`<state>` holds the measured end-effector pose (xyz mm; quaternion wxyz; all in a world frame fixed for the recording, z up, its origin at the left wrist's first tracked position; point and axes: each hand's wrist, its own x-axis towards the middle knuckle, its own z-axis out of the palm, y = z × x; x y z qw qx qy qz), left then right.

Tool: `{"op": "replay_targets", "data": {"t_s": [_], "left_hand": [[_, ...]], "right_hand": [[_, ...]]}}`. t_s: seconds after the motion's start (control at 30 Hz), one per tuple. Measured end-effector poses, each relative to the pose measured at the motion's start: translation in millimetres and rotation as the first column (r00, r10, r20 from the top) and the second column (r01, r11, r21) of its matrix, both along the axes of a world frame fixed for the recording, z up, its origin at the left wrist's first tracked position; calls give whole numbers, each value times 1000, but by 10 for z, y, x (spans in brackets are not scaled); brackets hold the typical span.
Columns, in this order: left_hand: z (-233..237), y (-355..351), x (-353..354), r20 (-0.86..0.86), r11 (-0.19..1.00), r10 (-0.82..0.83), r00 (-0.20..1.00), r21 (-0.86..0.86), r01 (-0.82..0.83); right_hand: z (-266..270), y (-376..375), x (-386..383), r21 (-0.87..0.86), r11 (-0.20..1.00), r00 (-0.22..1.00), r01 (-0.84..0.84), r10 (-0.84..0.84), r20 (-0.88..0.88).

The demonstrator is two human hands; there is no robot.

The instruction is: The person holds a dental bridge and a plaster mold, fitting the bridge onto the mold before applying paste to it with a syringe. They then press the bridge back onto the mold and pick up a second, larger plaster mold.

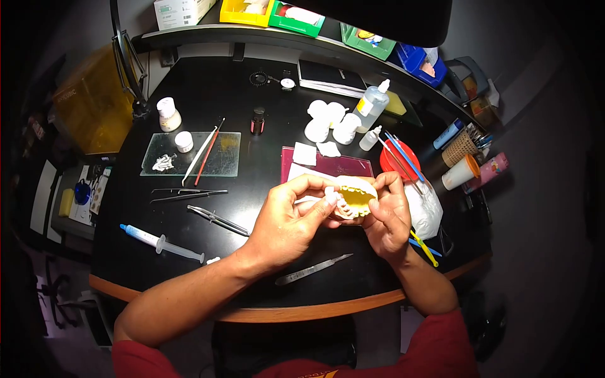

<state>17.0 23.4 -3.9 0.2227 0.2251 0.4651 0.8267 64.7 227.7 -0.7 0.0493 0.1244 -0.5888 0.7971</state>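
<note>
Held up over the desk between both hands is a dental model (358,199), pale on its outer side, with a yellow inside and a row of teeth along its edge. My left hand (287,213) closes on its left side, thumb and index finger pinching near the teeth. On the opposite side my right hand (389,217) grips the model, thumb in front and fingers behind. Fingers cover parts of the model. Below the hands lies a scalpel (314,269). Behind them is a dark red glass slab (353,166) with white pads (305,153) on it.
To the left lie a glass plate (220,164) with two thin tools, tweezers (189,193), metal forceps (218,220) and a syringe (154,240). At the right stand a red bowl (392,162), white bag (425,211) and squeeze bottle (372,107). Coloured bins (296,19) line the back shelf.
</note>
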Motion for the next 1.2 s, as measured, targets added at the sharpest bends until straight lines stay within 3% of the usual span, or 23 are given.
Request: {"op": "replay_targets", "data": {"t_s": [0.37,0.47,0.57,0.67,0.8,1.2], "left_hand": [[38,4,9,-4,1000,13,1000,5,-13],[55,2,9,-9,1000,17,1000,8,-17],[57,-6,7,-1,1000,21,1000,-10,-21],[52,-4,5,-5,1000,15,1000,8,-15],[55,-20,-2,-11,1000,-27,1000,-8,27],[64,-26,16,22,999,-23,999,-26,24]], "right_hand": [[92,-43,2,-167,984,985,-68,93,143],[87,-22,13,-192,975,985,-116,137,101],[106,-67,36,-75,994,996,-85,86,1],[54,-71,31,154,987,984,38,-10,-175],[16,11,-22,186,981,962,-48,96,-257],[-11,20,-40,262,965,942,20,70,-329]]}}
